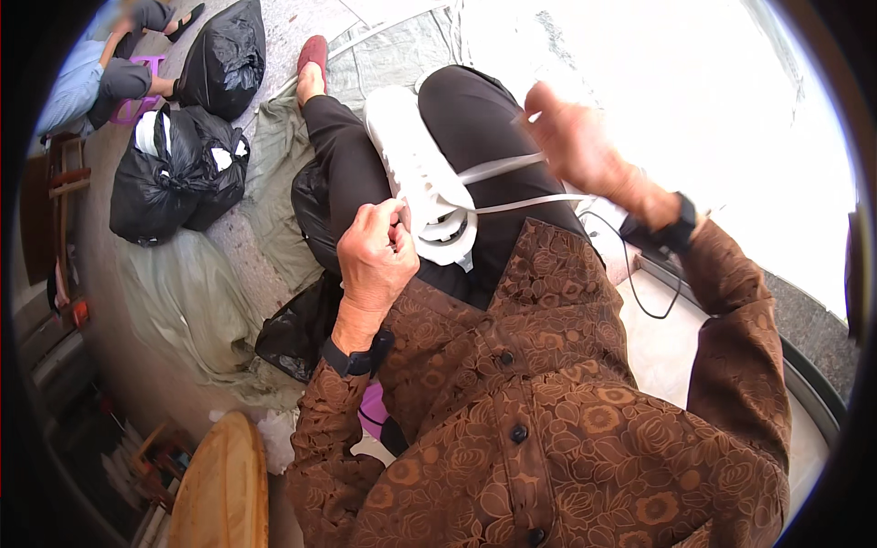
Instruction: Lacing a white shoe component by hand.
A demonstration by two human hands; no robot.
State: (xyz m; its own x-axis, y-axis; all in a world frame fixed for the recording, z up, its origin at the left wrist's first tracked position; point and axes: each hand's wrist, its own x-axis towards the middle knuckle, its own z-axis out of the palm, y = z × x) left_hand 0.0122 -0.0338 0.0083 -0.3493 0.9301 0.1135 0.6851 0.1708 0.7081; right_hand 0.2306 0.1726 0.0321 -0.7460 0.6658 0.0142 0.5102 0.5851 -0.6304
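A long white shoe-shaped piece (420, 169) rests across my black-trousered thighs, with a ridged side and looped openings at its near end. My left hand (376, 256) is closed in a pinch against its near left edge; what lies between the fingertips is hidden. To the right, my right hand (577, 142) is raised and blurred by motion, its fingers curled. A flat white lace (501, 169) stretches from the piece up to that hand. Below it, a second white strand (534, 203) runs rightward under my right wrist.
Black plastic bags (224, 59) stand at the far left, others (155, 187) nearer. Another person's legs (123, 80) show at the upper left by a purple stool (137, 108). Greenish cloth (187, 292) covers the floor. A round wooden board (224, 484) stands at the lower left. A thin black cable (653, 315) loops on my right.
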